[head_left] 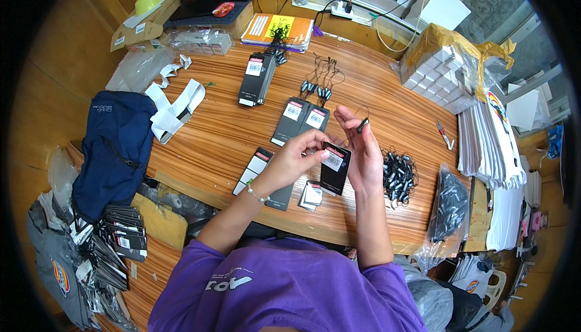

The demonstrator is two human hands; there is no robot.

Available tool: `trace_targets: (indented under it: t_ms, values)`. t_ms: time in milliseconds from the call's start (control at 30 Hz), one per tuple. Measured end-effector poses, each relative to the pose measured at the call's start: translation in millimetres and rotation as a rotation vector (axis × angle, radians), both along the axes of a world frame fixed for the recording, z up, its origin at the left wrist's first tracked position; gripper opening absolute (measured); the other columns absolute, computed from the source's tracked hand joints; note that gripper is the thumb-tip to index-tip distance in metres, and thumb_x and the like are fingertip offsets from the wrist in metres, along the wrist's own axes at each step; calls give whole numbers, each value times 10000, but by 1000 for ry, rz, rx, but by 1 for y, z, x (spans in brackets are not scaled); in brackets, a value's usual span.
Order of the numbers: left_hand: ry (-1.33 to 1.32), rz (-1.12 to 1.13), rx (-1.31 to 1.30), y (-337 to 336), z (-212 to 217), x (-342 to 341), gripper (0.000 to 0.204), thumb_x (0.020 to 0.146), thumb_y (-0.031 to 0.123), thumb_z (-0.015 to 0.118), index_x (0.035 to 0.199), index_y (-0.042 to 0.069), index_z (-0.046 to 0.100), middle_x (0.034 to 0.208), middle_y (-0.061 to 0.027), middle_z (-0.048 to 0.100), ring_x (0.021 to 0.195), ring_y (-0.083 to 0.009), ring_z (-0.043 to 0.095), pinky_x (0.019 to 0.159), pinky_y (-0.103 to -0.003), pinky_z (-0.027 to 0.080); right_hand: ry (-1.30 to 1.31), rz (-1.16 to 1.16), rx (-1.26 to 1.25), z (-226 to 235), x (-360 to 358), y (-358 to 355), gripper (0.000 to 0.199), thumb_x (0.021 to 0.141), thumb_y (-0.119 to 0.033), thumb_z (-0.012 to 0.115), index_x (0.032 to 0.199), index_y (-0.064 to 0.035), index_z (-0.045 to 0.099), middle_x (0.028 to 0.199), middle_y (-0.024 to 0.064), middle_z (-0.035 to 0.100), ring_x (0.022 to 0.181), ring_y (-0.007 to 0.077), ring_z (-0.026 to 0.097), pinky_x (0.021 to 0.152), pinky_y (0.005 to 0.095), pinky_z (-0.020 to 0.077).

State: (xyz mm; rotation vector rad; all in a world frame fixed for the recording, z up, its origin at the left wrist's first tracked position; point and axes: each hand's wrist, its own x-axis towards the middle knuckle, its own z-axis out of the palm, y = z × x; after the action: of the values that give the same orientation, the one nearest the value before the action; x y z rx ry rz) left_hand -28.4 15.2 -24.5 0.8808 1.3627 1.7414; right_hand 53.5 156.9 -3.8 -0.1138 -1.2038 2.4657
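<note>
Left hand (299,155): pinching a black rectangular cardboard tag (334,178)
Right hand (365,158): holding a thin black cord (362,126)
Brown striped counter (230,127): beneath both

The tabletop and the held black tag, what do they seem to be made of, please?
Tabletop: probably wood-grain laminate, smooth and slightly glossy, given regular stripes and soft sheen. Black tag: likely printed card, finish unclear, being flat and straight-edged.
</note>
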Motion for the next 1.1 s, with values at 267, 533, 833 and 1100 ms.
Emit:
trace_targets:
  t_ms: [267,533,833,1100]
  values:
    - [52,173,17,-7,23,-23,344,860,-7,522,1200,19,471,871,-1,524,839,-57,543,751,-180,442,-15,-95,15,15,-28,27,205,923,-260,459,877,-92,566,1182,54,536,1152,181,422,905,400,316]
    - [265,262,-288,1,-11,-99,296,841,-17,543,1134,25,531,829,0,558,744,-60,557,660,-179,465,-183,-236,346,22,-129,97,215,922,-261,441,782,-149,561,996,-24,581,998,112,476,834,369,291]
    - [619,396,-528,18,-41,-113,240,799,23,570,1038,33,590,953,-107,575,835,-167,577,740,-292,474,-494,-72,683,0,-197,124,248,921,-297,438,784,-138,571,713,-45,452,705,81,425,681,288,357]
    - [417,415,-413,2,-44,-67,512,876,118,492,1321,-23,283,1311,-241,372,1247,-344,348,1037,-365,278,-619,114,649,-46,-227,135,281,922,-253,421,787,-95,609,507,-50,372,418,87,318,391,254,264]
